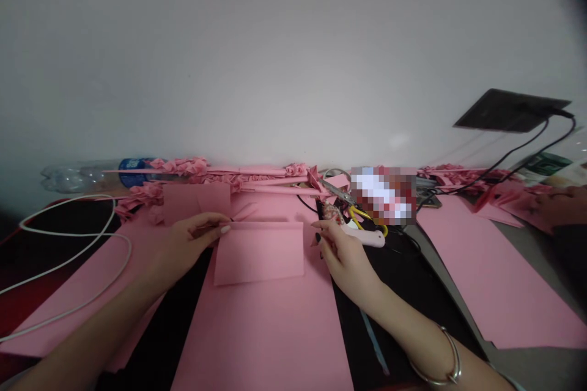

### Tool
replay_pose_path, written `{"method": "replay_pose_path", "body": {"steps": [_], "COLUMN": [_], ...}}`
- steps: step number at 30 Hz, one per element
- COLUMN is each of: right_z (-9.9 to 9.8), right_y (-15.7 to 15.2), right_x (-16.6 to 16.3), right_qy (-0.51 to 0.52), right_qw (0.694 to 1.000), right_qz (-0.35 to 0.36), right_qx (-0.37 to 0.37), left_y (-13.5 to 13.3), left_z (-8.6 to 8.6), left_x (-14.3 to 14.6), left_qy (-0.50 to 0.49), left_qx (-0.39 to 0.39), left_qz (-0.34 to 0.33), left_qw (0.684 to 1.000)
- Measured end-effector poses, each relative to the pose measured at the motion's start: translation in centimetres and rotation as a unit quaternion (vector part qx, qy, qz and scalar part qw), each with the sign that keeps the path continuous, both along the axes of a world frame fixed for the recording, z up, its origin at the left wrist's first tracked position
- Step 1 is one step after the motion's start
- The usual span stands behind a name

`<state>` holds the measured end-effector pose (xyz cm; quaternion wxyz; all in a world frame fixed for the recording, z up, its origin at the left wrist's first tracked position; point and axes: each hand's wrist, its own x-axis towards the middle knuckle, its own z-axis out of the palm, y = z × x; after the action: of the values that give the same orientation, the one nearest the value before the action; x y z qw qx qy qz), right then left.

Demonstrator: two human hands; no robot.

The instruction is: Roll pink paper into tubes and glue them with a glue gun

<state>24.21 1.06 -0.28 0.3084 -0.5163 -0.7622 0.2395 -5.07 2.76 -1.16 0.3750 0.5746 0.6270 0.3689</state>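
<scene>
Two hands are over the black table [408, 278]. The left hand [202, 235] pinches one small pink sheet [259, 255] by its upper left corner, thumb and forefinger closed on it. The right hand [346, 253] is just beside the sheet's right edge, its fingers parted and slightly bent, not touching it; one bracelet [455, 357] circles that wrist. The small sheet, with one narrow fold along its top, is above one long pink sheet [261, 336] that runs from near the table's far edge toward the near one.

A second small sheet [195, 200] lies behind the left hand. Toward the table's left edge are more large pink paper [77, 299], its number of layers unclear, and one white cable [126, 250]. Past the right edge, one large sheet [498, 275] lies on a grey surface [458, 293].

Paper flowers [181, 166] crowd the far edge against the wall, too tangled to count; one bottle [77, 177] lies at the far left corner. Behind the right hand are one pair of yellow handles [354, 217] and one pale handle [369, 237].
</scene>
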Motion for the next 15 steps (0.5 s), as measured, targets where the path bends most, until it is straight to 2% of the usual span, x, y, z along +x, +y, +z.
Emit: {"method": "replay_pose_path", "body": {"steps": [4,7,12,15], "right_z": [0.1,0.4,-0.1,-0.7], "right_y": [-0.1,-0.3,-0.9,-1.2], "right_x": [0.1,-0.1,-1.0,-1.4], "right_qy": [-0.032,-0.133,-0.343,-0.4], "right_qw": [0.998,0.989,0.936,0.912], "right_qz": [0.013,0.035,0.031,0.01], "right_qx": [0.044,0.059,0.069,0.084], "left_y": [0.2,0.1,-0.1,-0.1], "left_z": [0.3,0.4,0.6,0.9], "left_x": [-0.1,-0.1,0.1,0.3], "left_qy": [-0.046,-0.064,-0.062,-0.058], "left_qx": [-0.035,-0.047,-0.065,-0.068], "left_qz": [0.027,0.034,0.036,0.033], "left_qw": [0.998,0.996,0.995,0.995]}}
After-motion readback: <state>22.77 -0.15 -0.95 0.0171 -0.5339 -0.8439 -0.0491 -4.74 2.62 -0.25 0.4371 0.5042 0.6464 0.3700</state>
